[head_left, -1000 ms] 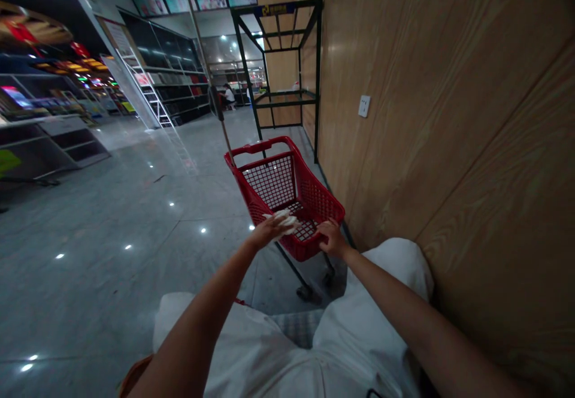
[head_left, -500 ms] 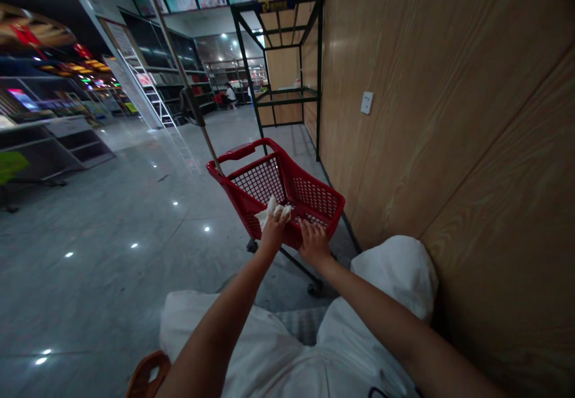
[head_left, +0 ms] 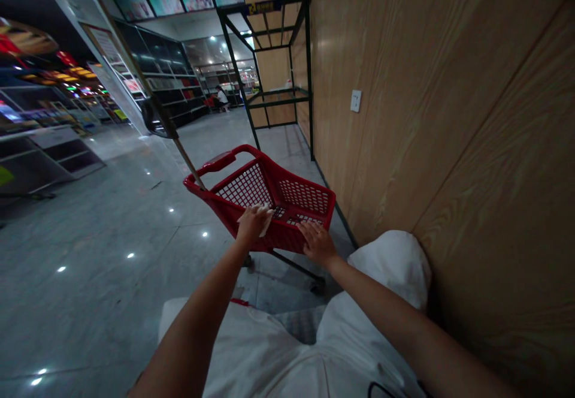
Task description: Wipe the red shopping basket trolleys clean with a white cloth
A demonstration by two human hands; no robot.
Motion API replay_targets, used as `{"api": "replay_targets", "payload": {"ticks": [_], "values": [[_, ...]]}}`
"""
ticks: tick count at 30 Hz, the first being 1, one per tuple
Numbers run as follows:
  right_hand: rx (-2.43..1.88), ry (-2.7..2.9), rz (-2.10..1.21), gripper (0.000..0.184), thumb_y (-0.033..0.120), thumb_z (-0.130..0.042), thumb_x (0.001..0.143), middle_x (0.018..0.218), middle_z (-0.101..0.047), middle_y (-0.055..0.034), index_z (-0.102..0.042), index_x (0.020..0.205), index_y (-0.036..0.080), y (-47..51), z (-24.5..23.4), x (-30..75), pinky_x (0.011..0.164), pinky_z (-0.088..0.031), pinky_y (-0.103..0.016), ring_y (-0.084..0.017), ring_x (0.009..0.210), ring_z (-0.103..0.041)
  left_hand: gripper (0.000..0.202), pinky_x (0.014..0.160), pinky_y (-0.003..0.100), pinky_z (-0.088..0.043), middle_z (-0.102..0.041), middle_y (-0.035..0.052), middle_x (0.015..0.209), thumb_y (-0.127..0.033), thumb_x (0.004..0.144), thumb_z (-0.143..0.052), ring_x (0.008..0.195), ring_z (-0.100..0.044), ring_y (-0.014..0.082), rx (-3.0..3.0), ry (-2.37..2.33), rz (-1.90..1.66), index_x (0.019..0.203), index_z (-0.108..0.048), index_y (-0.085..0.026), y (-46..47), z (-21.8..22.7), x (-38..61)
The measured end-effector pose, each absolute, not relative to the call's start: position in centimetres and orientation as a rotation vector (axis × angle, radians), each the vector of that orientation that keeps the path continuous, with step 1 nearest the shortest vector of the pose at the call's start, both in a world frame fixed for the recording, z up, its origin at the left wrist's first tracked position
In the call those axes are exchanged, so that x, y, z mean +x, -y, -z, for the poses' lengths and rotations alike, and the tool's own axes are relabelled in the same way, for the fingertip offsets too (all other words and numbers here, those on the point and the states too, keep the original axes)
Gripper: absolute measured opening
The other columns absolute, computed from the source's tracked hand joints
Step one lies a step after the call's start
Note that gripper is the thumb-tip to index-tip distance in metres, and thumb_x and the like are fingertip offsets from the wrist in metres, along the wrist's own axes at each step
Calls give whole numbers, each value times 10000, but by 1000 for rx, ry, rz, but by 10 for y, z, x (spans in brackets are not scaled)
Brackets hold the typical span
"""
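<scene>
In front of me stands a red plastic shopping cart [head_left: 287, 239] with lattice walls, on dark legs with casters. My left hand [head_left: 252, 223] is closed on a white cloth [head_left: 266, 221] and presses it over the cart's near rim, left of the middle. Farther right, my right hand [head_left: 317, 241] grips the same rim, fingers bent over the edge and thumb side hidden. A long pole [head_left: 135, 68] with a black fitting rises from the cart's left corner by the handle.
A wood-panelled wall [head_left: 395, 104] with a white socket [head_left: 356, 100] runs along the right. Behind the cart stands a dark metal frame rack [head_left: 309, 74]. Grey shelving units [head_left: 67, 152] are at left. Far back, a person [head_left: 222, 98] sits near shelves. Shiny grey tiles [head_left: 112, 290] cover the floor.
My left hand has slid left along the rim with the cloth. The cart has turned slightly and its pole end shifted left. My right hand stays on the rim.
</scene>
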State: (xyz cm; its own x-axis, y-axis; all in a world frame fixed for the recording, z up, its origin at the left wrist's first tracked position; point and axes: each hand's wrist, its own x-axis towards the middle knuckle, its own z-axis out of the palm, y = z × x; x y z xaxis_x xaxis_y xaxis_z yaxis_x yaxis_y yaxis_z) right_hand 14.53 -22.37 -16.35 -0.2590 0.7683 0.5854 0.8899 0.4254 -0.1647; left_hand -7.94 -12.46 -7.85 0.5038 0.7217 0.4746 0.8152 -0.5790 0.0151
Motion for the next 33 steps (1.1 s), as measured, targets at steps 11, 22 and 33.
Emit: {"api": "replay_targets", "payload": {"ticks": [11, 22, 33], "values": [[-1499, 1994, 273, 394, 101, -409, 898, 1315, -546, -65, -541, 1251, 217, 216, 168, 133, 959, -424, -380, -200, 1122, -558, 341, 743, 300, -438, -673, 61, 816, -418, 921, -392, 769, -609, 177, -2609, 1269, 434, 976, -654, -207, 154, 89, -45], [-1493, 1941, 270, 301, 143, -438, 917, 1150, -655, -63, -607, 1156, 213, 216, 174, 135, 898, -442, -357, -187, 992, -610, 350, 897, 387, -411, -599, 86, 1167, -370, 907, -425, 1011, -563, 227, -2597, 1278, 642, 1217, -547, -261, 180, 102, -28], [-1490, 1989, 282, 269, 181, -435, 928, 1074, -683, -49, -630, 1110, 216, 215, 169, 139, 853, -427, -332, -185, 941, -611, 286, 831, 337, -439, -649, 73, 1012, -346, 910, -418, 907, -592, 197, -2458, 1287, 528, 1072, -629, -239, 154, 74, -113]]}}
